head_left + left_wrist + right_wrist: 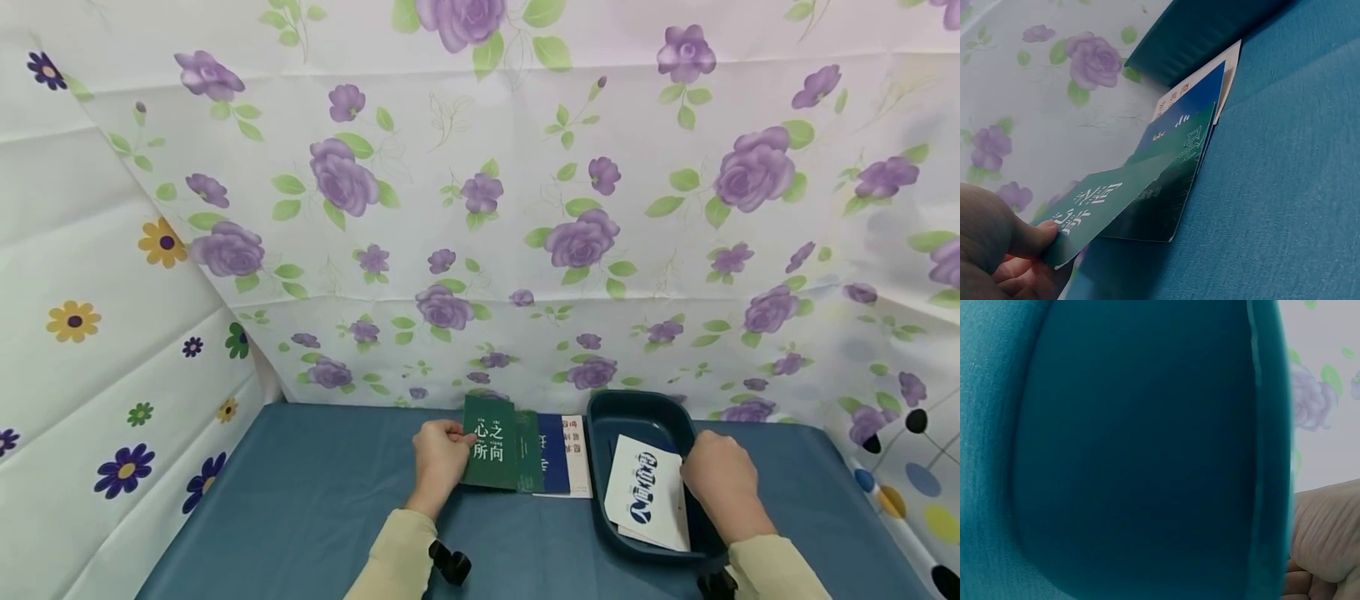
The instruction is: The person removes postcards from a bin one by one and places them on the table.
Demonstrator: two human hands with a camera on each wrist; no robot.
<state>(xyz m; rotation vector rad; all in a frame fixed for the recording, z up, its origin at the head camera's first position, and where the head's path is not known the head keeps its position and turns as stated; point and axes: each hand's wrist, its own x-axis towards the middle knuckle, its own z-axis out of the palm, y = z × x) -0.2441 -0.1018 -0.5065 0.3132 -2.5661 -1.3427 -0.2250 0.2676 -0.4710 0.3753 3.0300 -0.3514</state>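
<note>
My left hand [441, 458] pinches the left edge of a green card [489, 454] with white characters, thumb on top. In the left wrist view that card [1094, 203] is tilted up at the held corner. It overlaps a darker green card [529, 454], a blue card [555, 454] and a cream card [577, 454], fanned in a row. My right hand [720, 475] reaches over the right side of a dark teal tray [637, 402], its curled fingers at the edge of a white card [647, 492] with dark blue lettering. Its fingertips are mostly hidden.
Another white card [633, 535] shows beneath the lettered one in the tray. A blue-green cloth [330, 492] covers the table. Flowered sheets hang behind [510, 208] and at the left [90, 375]. Black straps with wrist cameras [450, 564] sit on the sleeves.
</note>
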